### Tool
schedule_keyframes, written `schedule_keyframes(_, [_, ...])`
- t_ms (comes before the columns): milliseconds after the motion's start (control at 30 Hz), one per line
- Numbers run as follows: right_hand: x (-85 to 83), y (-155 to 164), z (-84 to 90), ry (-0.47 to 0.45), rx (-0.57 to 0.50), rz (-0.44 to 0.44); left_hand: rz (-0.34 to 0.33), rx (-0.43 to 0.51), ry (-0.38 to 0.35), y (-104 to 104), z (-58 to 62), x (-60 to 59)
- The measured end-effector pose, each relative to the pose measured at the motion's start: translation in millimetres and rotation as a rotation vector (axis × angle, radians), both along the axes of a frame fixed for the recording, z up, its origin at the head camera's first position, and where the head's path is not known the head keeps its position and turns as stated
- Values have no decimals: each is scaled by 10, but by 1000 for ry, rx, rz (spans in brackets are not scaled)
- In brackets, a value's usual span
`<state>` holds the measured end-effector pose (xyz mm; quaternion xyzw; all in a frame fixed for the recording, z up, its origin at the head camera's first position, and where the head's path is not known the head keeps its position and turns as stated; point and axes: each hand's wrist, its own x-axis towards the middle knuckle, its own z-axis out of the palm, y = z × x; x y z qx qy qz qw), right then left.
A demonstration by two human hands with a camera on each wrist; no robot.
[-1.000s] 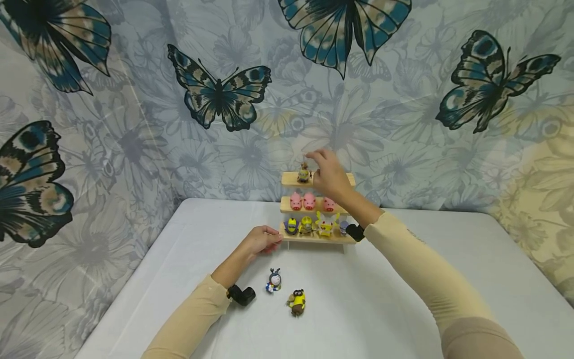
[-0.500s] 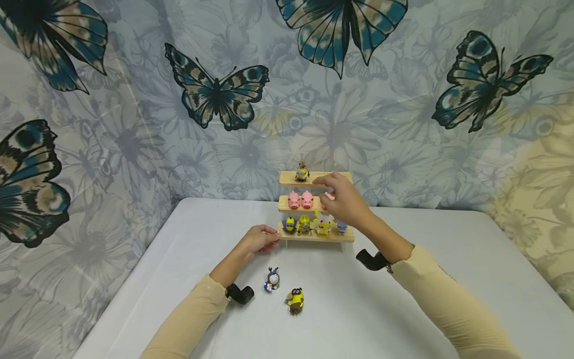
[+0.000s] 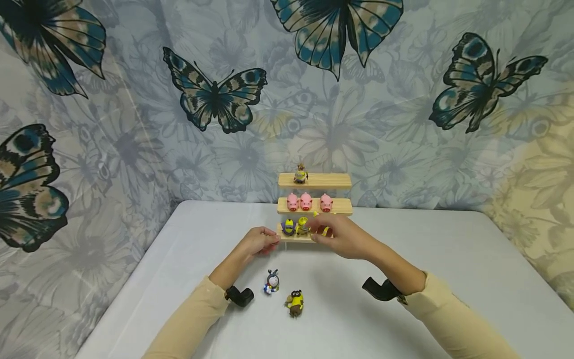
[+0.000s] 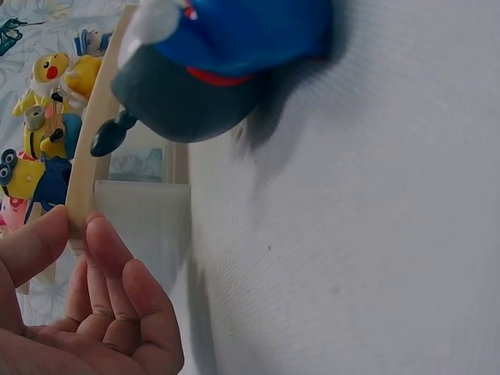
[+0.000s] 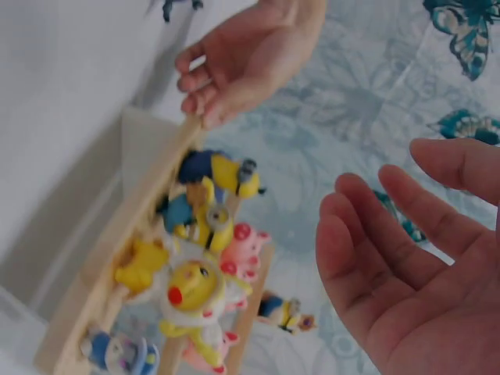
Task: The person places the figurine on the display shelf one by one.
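Observation:
A three-tier wooden display stand [image 3: 329, 180] holds small toy figures. My left hand [image 3: 259, 241] pinches the left end of its bottom board [image 4: 87, 168] between thumb and fingers. In front of that tier hovers my right hand [image 3: 347, 237], fingers bent loosely, nothing between them. Beyond its palm in the right wrist view are a yellow figure in a white hood [image 5: 191, 285] and a blue-grey figure [image 5: 117, 351], the latter hidden in the head view. Two minion figures, one dark-caped [image 3: 289, 227] and one with a guitar [image 5: 211, 223], stand at the board's left.
Three pink pigs [image 3: 306, 201] sit on the middle tier, with a gap between two of them. A crowned minion [image 3: 301, 174] stands on the top tier. On the white table [image 3: 202, 319] lie a grey-hooded figure [image 3: 271, 282] and a yellow-and-brown figure [image 3: 295, 303].
My right hand has come down from the top tier, past the middle one, to the front of the bottom tier. The left hand stays on the board's end.

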<state>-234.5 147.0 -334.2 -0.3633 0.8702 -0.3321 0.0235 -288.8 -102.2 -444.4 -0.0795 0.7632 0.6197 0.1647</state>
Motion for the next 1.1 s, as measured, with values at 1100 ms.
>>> schedule_keyframes(1100, [415,-288,-656,-253,109,3,-3,8,-22,-23,-1,-25])
